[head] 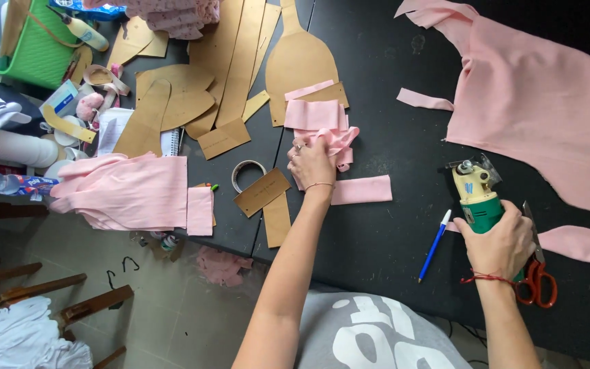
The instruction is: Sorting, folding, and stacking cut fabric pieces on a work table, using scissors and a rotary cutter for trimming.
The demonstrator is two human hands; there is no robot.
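Right now my left hand (312, 164) is closed around a bunch of pink fabric strips (322, 126) near the middle of the frame, on the black table (377, 232). My right hand (503, 242) is wrapped around the green rotary cutter (478, 198) at right, beside the orange-handled scissors (535, 270) and blue pen (435, 244).

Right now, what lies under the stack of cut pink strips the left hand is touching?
Under the pink strips a tan cardboard pattern shows, on the black table. The left hand covers the stack's lower edge, hiding what lies beneath.
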